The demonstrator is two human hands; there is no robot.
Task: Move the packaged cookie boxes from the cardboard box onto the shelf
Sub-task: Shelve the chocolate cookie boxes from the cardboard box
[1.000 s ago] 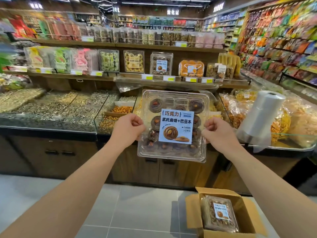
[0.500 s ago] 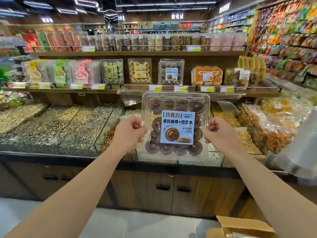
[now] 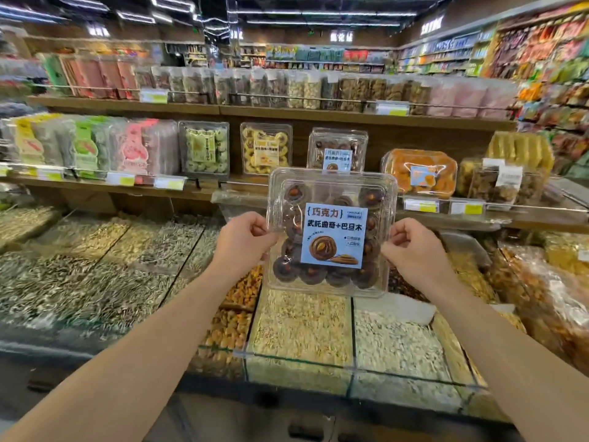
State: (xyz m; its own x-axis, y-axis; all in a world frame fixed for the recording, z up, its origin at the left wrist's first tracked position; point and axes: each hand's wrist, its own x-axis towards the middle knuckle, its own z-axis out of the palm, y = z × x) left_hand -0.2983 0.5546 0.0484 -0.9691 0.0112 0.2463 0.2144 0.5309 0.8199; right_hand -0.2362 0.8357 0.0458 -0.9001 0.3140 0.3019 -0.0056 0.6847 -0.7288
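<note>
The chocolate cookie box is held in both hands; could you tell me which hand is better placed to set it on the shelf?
Probably the right hand: the matching box on the shelf stands up and right of the held chocolate cookie box.

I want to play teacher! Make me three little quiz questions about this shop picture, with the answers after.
1. True or false: only one hand holds the clear plastic box of chocolate cookies with the blue label.
2. Which box stands on the wooden shelf right behind it? A) the same blue-label chocolate cookie box B) a red tin
3. Fill in: the held box hangs above the glass-fronted bins of ____.

Key: 1. False: the left hand and right hand grip its side edges. 2. A. 3. seeds and nuts.
</note>
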